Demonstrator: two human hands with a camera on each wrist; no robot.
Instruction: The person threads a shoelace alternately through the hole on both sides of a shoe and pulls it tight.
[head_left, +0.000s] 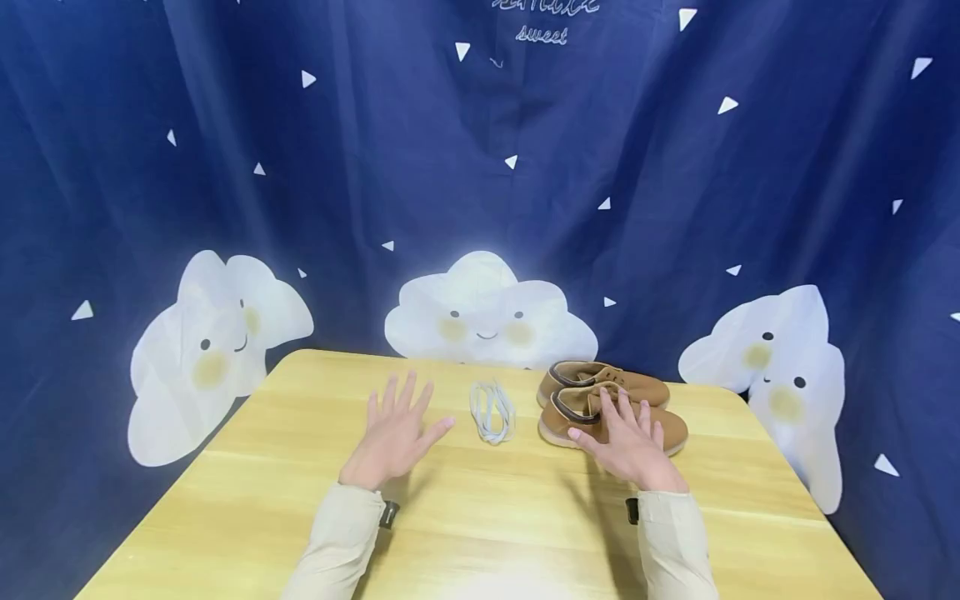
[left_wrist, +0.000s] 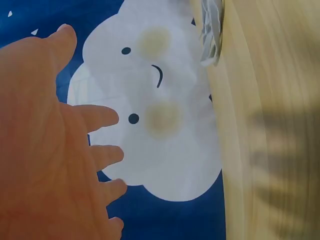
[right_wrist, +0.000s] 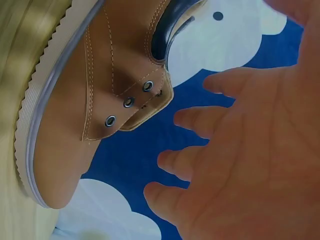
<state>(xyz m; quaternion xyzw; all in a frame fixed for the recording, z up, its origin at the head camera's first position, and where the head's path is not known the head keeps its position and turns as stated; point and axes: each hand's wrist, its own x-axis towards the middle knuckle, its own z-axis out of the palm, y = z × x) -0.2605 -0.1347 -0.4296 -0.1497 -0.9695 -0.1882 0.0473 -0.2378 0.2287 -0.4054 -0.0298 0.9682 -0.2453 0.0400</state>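
Two brown shoes (head_left: 667, 429) stand side by side at the back right of the table, toes pointing right. In the right wrist view the nearer shoe (right_wrist: 65, 160) shows metal eyelets with no lace through them. My right hand (head_left: 626, 442) hovers in front of that shoe, fingers spread and holding nothing. A looped bundle of pale shoelaces (head_left: 492, 412) lies left of the shoes; part of the laces (left_wrist: 212, 32) shows at the top of the left wrist view. My left hand (head_left: 393, 437) is held over the table left of the laces, fingers spread, nothing in it.
The light wooden table (head_left: 480, 492) has rounded back corners. Behind it hangs a dark blue curtain (head_left: 420, 150) with white triangles and smiling clouds. Dark bands (head_left: 388, 514) circle both wrists at the cuffs.
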